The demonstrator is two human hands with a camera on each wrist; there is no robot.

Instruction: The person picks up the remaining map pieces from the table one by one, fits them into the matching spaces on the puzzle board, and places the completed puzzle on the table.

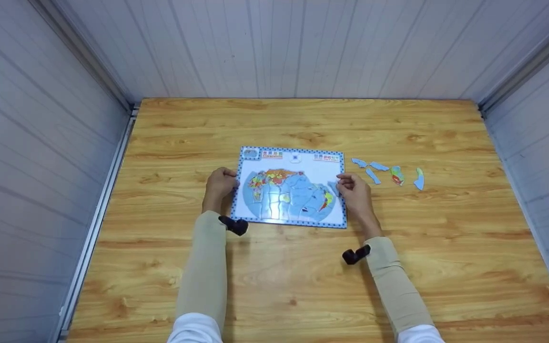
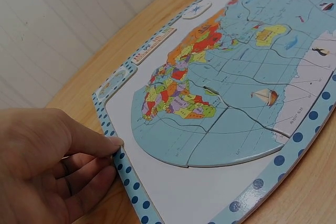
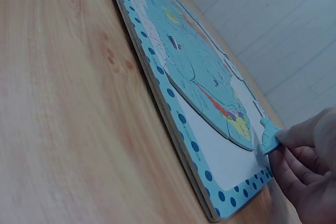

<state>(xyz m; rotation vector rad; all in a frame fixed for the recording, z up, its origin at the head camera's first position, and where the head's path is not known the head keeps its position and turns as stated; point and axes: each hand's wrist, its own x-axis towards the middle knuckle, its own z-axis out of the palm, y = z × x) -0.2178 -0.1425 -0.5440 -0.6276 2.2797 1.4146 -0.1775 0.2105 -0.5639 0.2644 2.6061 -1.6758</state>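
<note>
A world-map jigsaw board (image 1: 224, 220) with a dotted blue border lies flat on the table, much of its map filled with pieces. My left hand (image 1: 219, 185) holds the board's left edge; in the left wrist view the thumb (image 2: 116, 142) presses on the dotted border and the other fingers curl beside it. Over the board's right side, my right hand (image 1: 356, 194) pinches a small blue puzzle piece (image 3: 270, 137) between thumb and fingers. That piece is just beside the map's right edge, near the yellow and red land.
Several loose puzzle pieces (image 1: 397, 176) lie on the wooden table (image 1: 293, 286) to the right of the board, some plain blue, others partly green, red or yellow. Pale panel walls (image 1: 274, 52) enclose the table at the back and both sides.
</note>
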